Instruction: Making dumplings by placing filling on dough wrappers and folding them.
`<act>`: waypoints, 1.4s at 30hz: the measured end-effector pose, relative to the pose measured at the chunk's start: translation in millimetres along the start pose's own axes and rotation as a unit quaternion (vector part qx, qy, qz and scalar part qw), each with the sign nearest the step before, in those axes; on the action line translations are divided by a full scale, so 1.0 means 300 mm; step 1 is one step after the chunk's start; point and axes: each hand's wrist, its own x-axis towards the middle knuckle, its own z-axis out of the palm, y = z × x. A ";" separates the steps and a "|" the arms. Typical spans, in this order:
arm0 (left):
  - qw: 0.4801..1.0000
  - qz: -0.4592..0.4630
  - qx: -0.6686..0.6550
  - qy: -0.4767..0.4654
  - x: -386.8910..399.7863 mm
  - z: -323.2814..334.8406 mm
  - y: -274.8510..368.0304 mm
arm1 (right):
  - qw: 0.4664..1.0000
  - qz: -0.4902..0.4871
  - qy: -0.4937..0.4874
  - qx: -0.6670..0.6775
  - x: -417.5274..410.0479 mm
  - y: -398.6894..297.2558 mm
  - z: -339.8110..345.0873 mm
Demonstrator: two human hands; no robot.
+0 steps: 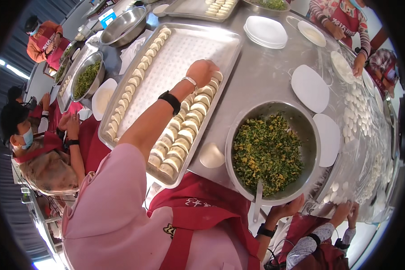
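My left hand (202,72), fingers curled, reaches over the metal tray (237,42) to the far end of its right-hand rows. A pleated dumpling (217,75) shows right beside the fingers; the fingertips are hidden, so I cannot tell whether they grip it. Paired rows of dumplings (180,143) run down the tray's right side. My right hand (292,205) is low by the near rim of a steel bowl (308,141), partly hidden by it. Chopped green and yellow filling (266,152) lies in the bowl, with a metal utensil handle (257,202) over the rim.
A dough wrapper (212,155) lies between tray and bowl. White plates (310,88) stand right of the bowl and stacked plates (266,31) farther back. Small dough pieces (357,113) cover the right. Co-workers (40,148) stand left and right. Another filling bowl (87,77) is left.
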 end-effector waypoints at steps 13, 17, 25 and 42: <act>0.958 -0.012 -0.254 0.133 -0.354 -0.390 0.232 | 0.999 -0.002 0.043 -0.016 -0.003 -0.037 -0.024; 0.908 -0.021 -0.413 0.075 -0.664 -0.415 0.462 | 1.000 -0.016 0.019 -0.020 -0.042 -0.002 -0.026; 0.713 -0.241 -0.635 -0.176 -1.062 -0.194 0.650 | 0.973 -0.170 -0.142 0.068 -0.183 -0.191 -0.077; 0.559 -0.405 -0.718 -0.095 -1.177 0.078 0.580 | 0.935 -0.182 -0.296 0.068 -0.102 -0.726 0.341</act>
